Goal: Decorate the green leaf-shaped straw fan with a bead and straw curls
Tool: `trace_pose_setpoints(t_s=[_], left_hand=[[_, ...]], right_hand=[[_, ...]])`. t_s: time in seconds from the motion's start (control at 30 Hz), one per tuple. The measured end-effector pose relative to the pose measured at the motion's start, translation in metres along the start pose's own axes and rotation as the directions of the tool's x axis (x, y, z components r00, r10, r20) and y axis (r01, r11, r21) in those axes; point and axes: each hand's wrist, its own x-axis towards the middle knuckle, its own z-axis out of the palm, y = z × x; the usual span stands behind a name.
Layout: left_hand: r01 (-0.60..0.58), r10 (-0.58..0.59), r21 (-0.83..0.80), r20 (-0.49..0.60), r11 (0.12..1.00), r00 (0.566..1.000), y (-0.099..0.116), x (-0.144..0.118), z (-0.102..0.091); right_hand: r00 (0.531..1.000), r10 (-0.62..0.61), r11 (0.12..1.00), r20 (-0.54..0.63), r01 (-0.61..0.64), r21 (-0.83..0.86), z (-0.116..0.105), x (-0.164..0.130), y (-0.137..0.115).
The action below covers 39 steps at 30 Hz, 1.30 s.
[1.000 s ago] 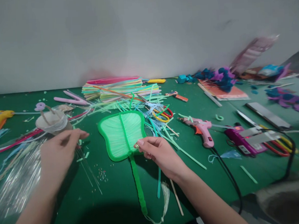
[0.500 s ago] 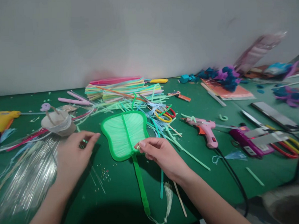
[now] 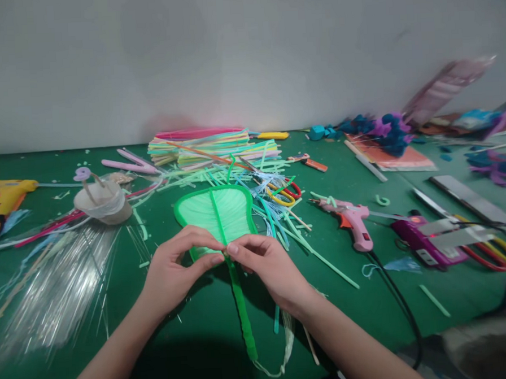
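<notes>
Both your hands meet at the base of the green fan (image 3: 215,214), which lies flat on the green table (image 3: 369,296) with its handle pointing toward you. Your left hand (image 3: 172,273) and right hand (image 3: 268,265) each pinch fingertips together where blade joins handle, on something too small to identify. Keep the pinch light and low; steady the fan so it doesn't slide toward the pink glue gun (image 3: 350,221) right of it.

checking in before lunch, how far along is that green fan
Done: the green fan has its ribbed face, border and wrapped handle with a tassel. In hand: the left hand and right hand pinch at the base of its face. What remains cannot be told.
</notes>
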Motion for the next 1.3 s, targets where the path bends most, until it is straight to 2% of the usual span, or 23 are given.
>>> trace_pose_setpoints(t_s=[0.13, 0.53, 0.67, 0.87, 0.97, 1.07, 1.13, 1.2, 1.3], left_hand=[[-0.002, 0.003, -0.04, 0.008, 0.999, 1.0, -0.003, 0.001, 0.0], [0.124, -0.113, -0.157, 0.077, 0.98, 0.991, -0.006, 0.001, -0.004], [0.166, -0.146, -0.183, 0.118, 0.969, 0.982, -0.007, 0.002, -0.005], [0.191, -0.168, -0.21, 0.122, 0.959, 0.978, -0.008, 0.002, -0.002], [0.215, -0.204, -0.15, 0.084, 0.965, 0.975, -0.01, 0.003, -0.001], [0.278, -0.278, 0.011, -0.031, 0.961, 0.96, -0.011, 0.003, -0.002], [0.284, -0.273, 0.115, -0.099, 0.952, 0.957, -0.011, 0.001, -0.004], [0.232, -0.215, 0.17, -0.115, 0.958, 0.97, -0.01, -0.001, -0.006], [0.083, -0.072, 0.221, -0.058, 0.972, 0.996, -0.008, -0.005, -0.007]], right_hand=[[1.0, 0.006, 1.0, -0.001, -0.006, 0.016, 0.002, 0.001, 0.001], [0.997, 0.016, 1.0, 0.079, -0.015, -0.009, -0.005, 0.0, 0.0], [0.996, -0.003, 1.0, 0.085, 0.005, -0.029, -0.007, 0.0, 0.002], [0.996, -0.013, 0.998, 0.085, 0.019, -0.067, -0.009, 0.0, 0.003], [0.997, -0.031, 0.983, 0.076, 0.044, -0.178, -0.014, 0.002, 0.002], [0.996, -0.08, 0.934, 0.035, 0.087, -0.345, -0.019, 0.004, -0.001], [0.996, -0.085, 0.92, 0.016, 0.085, -0.383, -0.021, 0.004, -0.005], [1.0, -0.002, 0.952, 0.011, 0.005, -0.305, -0.021, 0.004, -0.007], [0.977, 0.202, 0.976, 0.062, -0.196, -0.09, -0.017, 0.003, -0.009]])
